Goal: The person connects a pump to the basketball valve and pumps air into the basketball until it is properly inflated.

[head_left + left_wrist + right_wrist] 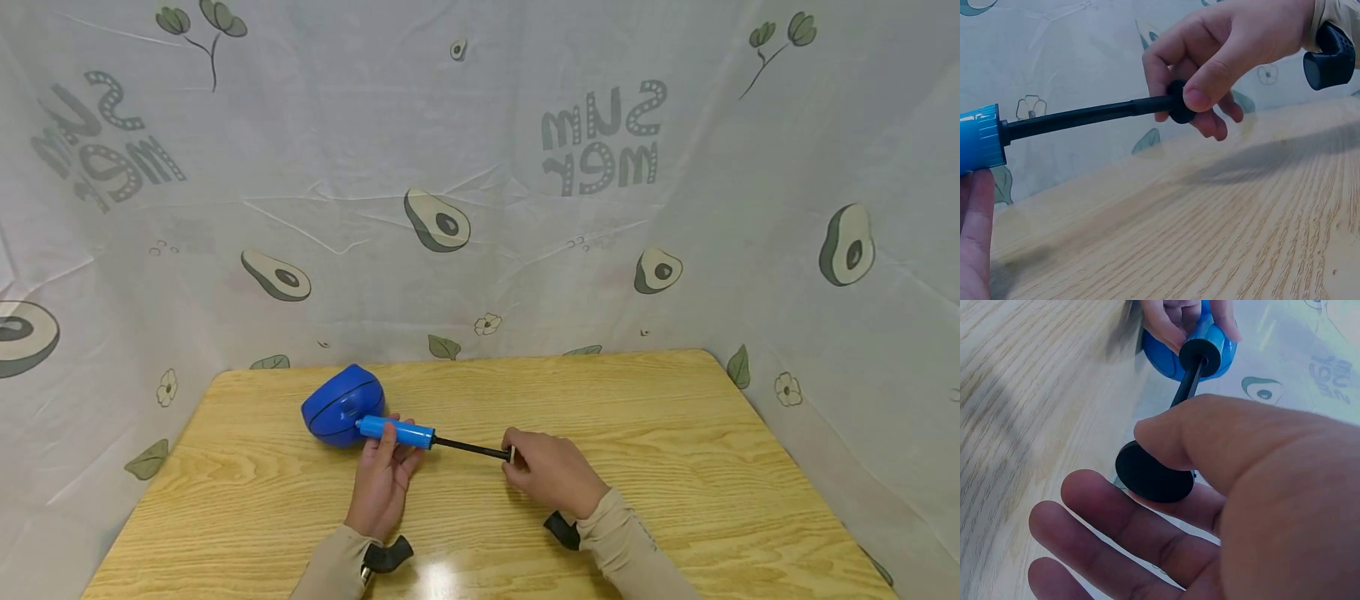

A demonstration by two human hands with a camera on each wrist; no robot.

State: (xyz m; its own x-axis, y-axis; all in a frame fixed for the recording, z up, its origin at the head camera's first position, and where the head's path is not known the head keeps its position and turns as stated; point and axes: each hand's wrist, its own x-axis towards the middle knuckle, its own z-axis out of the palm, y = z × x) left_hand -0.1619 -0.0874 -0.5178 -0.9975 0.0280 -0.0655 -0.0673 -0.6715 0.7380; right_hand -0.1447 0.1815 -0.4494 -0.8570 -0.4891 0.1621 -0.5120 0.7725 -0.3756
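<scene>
A blue hand pump points at a dented, partly deflated blue ball, its tip meeting the ball's side. My left hand grips the pump's barrel from below, thumb over the top. The black plunger rod is drawn well out of the barrel. At its far end, my right hand pinches the round black handle disc between thumb and forefinger. In the right wrist view the other fingers of that hand stay extended beneath the disc.
Both hands are over a wood-grain table. A pale curtain printed with avocados hangs behind and at both sides of it. Black wrist mounts sit at the sleeve cuffs.
</scene>
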